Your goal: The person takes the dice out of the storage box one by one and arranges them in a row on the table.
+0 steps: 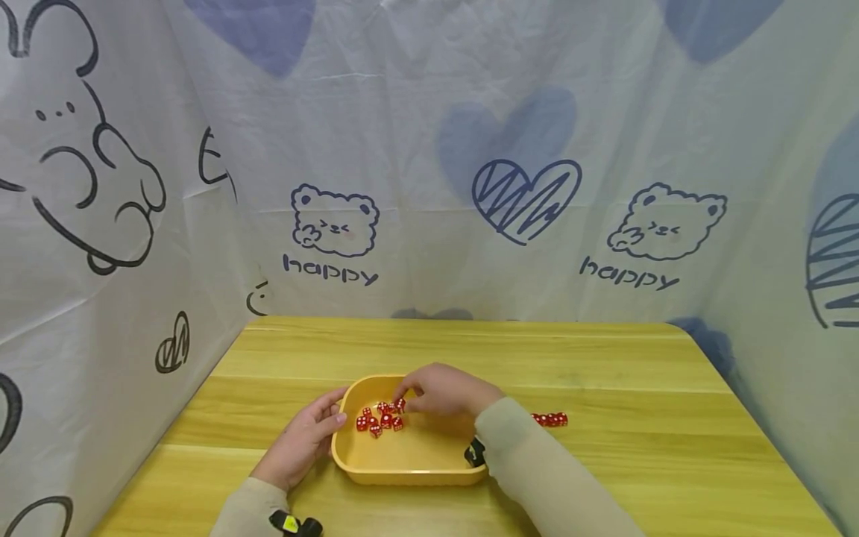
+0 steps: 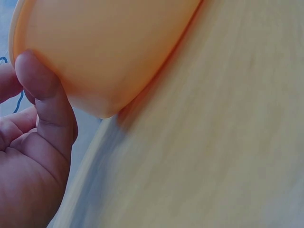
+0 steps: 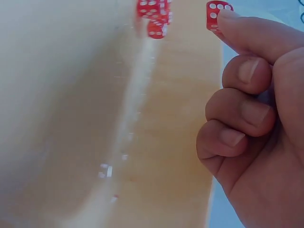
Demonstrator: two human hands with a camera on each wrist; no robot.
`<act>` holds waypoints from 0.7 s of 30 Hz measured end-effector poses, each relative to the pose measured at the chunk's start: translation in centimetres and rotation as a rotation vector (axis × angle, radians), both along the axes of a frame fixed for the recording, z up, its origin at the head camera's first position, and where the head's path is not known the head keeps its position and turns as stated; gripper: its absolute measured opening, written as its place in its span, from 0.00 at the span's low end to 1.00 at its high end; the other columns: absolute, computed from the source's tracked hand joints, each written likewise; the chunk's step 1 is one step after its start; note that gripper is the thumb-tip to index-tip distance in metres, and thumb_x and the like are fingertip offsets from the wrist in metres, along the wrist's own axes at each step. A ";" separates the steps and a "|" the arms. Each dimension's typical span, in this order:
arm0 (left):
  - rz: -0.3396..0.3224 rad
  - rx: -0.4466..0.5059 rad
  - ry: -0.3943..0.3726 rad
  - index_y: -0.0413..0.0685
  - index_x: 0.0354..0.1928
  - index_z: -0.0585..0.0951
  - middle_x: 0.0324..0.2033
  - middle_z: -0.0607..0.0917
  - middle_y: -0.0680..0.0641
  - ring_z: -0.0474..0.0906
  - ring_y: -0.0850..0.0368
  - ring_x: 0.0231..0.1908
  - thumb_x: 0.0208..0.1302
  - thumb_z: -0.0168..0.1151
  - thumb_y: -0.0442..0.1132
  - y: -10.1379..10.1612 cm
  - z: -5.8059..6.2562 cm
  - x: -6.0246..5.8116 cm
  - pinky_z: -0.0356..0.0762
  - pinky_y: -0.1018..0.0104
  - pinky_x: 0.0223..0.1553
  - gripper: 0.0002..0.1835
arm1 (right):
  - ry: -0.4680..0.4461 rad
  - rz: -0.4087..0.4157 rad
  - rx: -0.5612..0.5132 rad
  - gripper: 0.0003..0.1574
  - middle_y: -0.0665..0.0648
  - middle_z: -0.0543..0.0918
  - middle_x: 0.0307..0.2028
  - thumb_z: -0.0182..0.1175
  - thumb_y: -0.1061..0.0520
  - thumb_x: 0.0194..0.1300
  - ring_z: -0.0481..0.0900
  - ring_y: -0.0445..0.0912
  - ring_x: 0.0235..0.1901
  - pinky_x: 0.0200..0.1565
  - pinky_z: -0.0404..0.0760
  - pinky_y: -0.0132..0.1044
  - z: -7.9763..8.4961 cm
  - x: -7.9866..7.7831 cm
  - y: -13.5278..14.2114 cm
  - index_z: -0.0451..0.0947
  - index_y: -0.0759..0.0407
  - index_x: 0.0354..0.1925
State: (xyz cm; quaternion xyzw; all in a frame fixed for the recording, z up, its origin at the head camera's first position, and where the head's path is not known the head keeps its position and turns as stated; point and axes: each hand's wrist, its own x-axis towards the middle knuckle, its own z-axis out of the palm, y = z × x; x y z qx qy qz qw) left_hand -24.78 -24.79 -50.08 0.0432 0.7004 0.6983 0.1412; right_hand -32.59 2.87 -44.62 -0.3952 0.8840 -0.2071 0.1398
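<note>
Die point(image 3: 213, 18) in right hand point(image 1: 451, 389), over the left half of the tray point(image 1: 429, 473), just beside the loose dice point(image 1: 385, 421) there; red, white pips. Thumb tip lies on it; index finger mostly hidden in the right wrist view, the other three fingers curled in toward the palm. Right forearm slants in from lower right, crossing the tray's right end, hand bent over the rim, knuckles up

Left hand point(image 1: 307, 438) grips the tray's left side: thumb against it near the rim, fingers bent farther back along the same side. Left forearm rises from lower left

Right of the tray, a row of dice point(image 1: 552, 420) on the surface point(image 1: 624, 373), partly behind the right sleeve point(image 1: 530, 440). Beyond, printed white cloth point(image 1: 416, 246) with hearts, bears, "happy"
</note>
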 end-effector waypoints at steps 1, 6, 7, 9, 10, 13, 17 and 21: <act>-0.001 -0.002 0.003 0.43 0.78 0.57 0.50 0.71 0.36 0.77 0.49 0.41 0.78 0.53 0.40 0.0 0.0 0.0 0.81 0.67 0.33 0.32 | 0.000 0.000 -0.002 0.13 0.43 0.77 0.28 0.62 0.49 0.72 0.73 0.39 0.30 0.33 0.75 0.34 0.3 0.1 0.0 0.86 0.41 0.53; -0.005 -0.009 0.010 0.41 0.78 0.57 0.49 0.71 0.35 0.77 0.49 0.41 0.78 0.54 0.41 0.1 0.2 0.2 0.81 0.66 0.34 0.32 | 0.028 -0.002 0.012 0.14 0.43 0.77 0.29 0.62 0.48 0.73 0.73 0.39 0.30 0.34 0.75 0.34 1.9 0.6 0.1 0.85 0.43 0.54; -0.008 -0.010 0.012 0.41 0.78 0.57 0.49 0.70 0.35 0.77 0.49 0.41 0.78 0.54 0.41 0.1 0.1 0.2 0.81 0.66 0.34 0.33 | 0.034 -0.001 0.015 0.14 0.43 0.77 0.29 0.62 0.48 0.73 0.72 0.39 0.30 0.33 0.75 0.34 2.1 0.7 0.1 0.85 0.43 0.54; -0.007 -0.010 0.014 0.41 0.78 0.57 0.49 0.71 0.35 0.77 0.49 0.41 0.78 0.55 0.41 0.1 0.1 0.2 0.81 0.66 0.34 0.33 | 0.048 0.003 0.019 0.14 0.43 0.77 0.28 0.61 0.49 0.73 0.72 0.39 0.29 0.33 0.74 0.34 2.6 0.9 0.3 0.85 0.43 0.54; -0.009 -0.010 0.017 0.40 0.78 0.57 0.49 0.70 0.35 0.77 0.49 0.41 0.78 0.55 0.41 0.1 0.1 0.2 0.81 0.66 0.34 0.33 | 0.053 0.004 0.017 0.14 0.44 0.77 0.28 0.61 0.49 0.73 0.72 0.39 0.28 0.33 0.74 0.34 2.8 1.0 0.4 0.85 0.44 0.54; -0.011 -0.007 0.018 0.40 0.78 0.57 0.49 0.70 0.35 0.77 0.49 0.41 0.78 0.54 0.41 0.1 0.0 0.2 0.81 0.67 0.34 0.33 | 0.061 0.004 0.006 0.14 0.44 0.77 0.28 0.62 0.49 0.73 0.72 0.40 0.28 0.33 0.74 0.34 3.4 1.2 0.7 0.85 0.43 0.54; -0.001 -0.001 0.009 0.42 0.78 0.58 0.49 0.70 0.35 0.76 0.49 0.41 0.78 0.54 0.41 0.1 0.0 0.1 0.81 0.66 0.34 0.32 | 0.062 -0.002 -0.016 0.13 0.43 0.80 0.32 0.62 0.50 0.73 0.73 0.40 0.30 0.34 0.75 0.35 4.1 1.5 1.5 0.85 0.44 0.54; 0.002 0.003 0.006 0.43 0.78 0.58 0.49 0.70 0.36 0.76 0.49 0.41 0.78 0.54 0.40 0.0 -0.1 0.1 0.81 0.67 0.33 0.32 | 0.060 -0.015 -0.025 0.13 0.39 0.81 0.37 0.62 0.50 0.73 0.74 0.40 0.32 0.37 0.76 0.35 4.3 1.7 2.5 0.85 0.44 0.54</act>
